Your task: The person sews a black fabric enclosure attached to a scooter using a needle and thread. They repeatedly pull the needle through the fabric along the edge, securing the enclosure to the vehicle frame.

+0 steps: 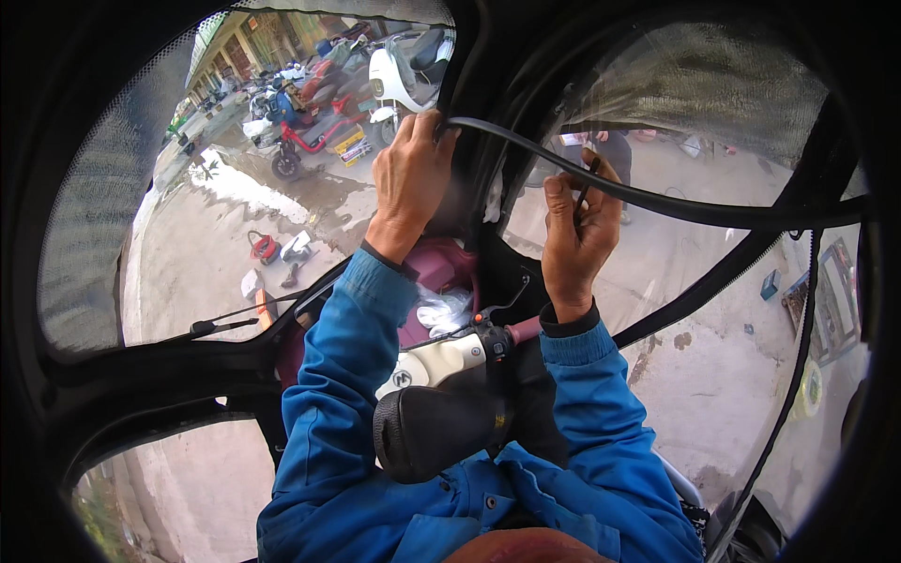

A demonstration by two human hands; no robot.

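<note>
A long black rubber strip (657,199) bows across in front of me, from the dark frame post (477,183) to the right side of the enclosure. My left hand (409,178) is raised at the strip's left end, its fingers curled on it next to the post. Lower and to the right, my right hand (580,235) pinches a thin dark rod (587,186) that points upward; its kind is unclear. That hand's fingertips are close to the strip, partly behind it, and I cannot tell whether they touch it.
Below my hands are the cream handlebar cover (436,361), a purple grip (523,329) and a white plastic bag (445,310). A wiper (225,324) crosses the windshield. Outside, several scooters (404,80) are parked, and a person (615,159) stands beyond my right hand.
</note>
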